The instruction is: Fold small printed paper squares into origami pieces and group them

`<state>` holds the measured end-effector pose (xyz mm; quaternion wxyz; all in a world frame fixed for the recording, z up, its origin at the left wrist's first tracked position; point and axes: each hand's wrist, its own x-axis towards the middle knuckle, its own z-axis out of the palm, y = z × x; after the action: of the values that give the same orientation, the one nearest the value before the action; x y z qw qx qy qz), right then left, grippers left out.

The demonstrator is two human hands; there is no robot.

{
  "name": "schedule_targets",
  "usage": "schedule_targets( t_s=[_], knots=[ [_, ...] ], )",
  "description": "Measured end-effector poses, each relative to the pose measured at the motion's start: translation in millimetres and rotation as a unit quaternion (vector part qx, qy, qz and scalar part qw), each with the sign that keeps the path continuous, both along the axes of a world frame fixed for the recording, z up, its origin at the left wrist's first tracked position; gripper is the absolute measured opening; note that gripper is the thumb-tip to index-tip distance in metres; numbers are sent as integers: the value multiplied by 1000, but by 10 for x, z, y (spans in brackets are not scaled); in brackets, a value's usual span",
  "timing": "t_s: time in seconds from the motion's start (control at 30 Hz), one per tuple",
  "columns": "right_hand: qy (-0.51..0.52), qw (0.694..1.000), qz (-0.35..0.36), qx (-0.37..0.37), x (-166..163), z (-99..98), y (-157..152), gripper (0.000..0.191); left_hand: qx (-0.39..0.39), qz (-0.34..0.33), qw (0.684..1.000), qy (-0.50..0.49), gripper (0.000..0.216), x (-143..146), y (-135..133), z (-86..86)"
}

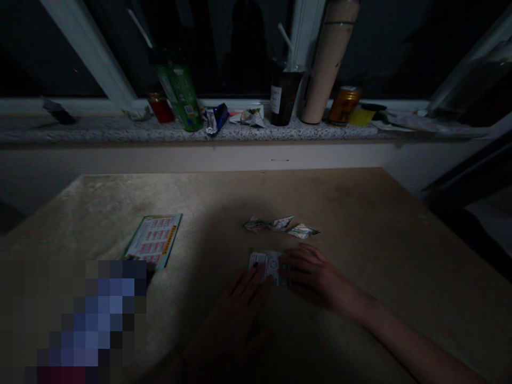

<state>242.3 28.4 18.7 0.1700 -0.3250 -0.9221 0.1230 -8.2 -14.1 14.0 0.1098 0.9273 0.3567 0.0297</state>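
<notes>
A small printed paper piece lies on the table in front of me. My left hand rests on its lower left part, fingers stretched out and apart. From the right, my right hand reaches over the paper's right edge with its fingers extended; its thumb is hard to make out in the dark. Just beyond the paper are folded paper pieces, a twisted one and a pointed one beside it. Farther left lies a flat printed sheet, partly covered by a dark shape.
The table meets a wall under a windowsill. Along the sill stand a green bottle, a red jar, a dark cup with a straw, a tall beige flask and an orange can. Pixelation hides the lower left corner.
</notes>
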Motion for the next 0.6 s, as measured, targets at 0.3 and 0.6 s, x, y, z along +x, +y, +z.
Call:
schedule_targets(
  t_s=[0.3, 0.6],
  knots=[
    [8, 1000, 8, 3, -11, 45, 26, 28, 17, 10, 1000, -9, 73, 20, -21, -12],
    [35, 999, -21, 5, -162, 43, 76, 22, 10, 4, 1000, 6, 75, 40, -20, 22]
  ],
)
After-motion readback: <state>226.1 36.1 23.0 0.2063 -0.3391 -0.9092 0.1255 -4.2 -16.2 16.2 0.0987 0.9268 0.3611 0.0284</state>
